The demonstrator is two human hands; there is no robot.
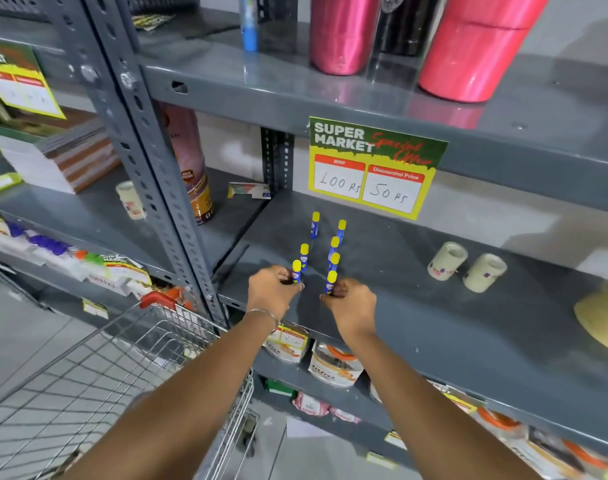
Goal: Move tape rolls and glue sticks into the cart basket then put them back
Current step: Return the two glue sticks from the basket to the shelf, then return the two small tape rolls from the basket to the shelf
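Several blue glue sticks with yellow caps [315, 225] stand upright in two rows on the grey shelf [434, 323]. My left hand [273, 292] grips the nearest stick of the left row [296, 271], upright on the shelf. My right hand [351, 304] holds the nearest stick of the right row [331, 281] by its base. Two pale tape rolls [447, 260] [485, 273] lie on the same shelf to the right. Another tape roll [131, 200] stands on the left bay's shelf. The wire cart basket [98, 382] is at lower left, below my left arm.
A yellow-green price sign [373, 166] hangs from the shelf above. Pink tumblers [468, 46] stand on the upper shelf. A tall can [191, 164] stands behind the upright post [150, 161]. A large tan roll [604, 317] lies at the right edge. Packets fill the lower shelves.
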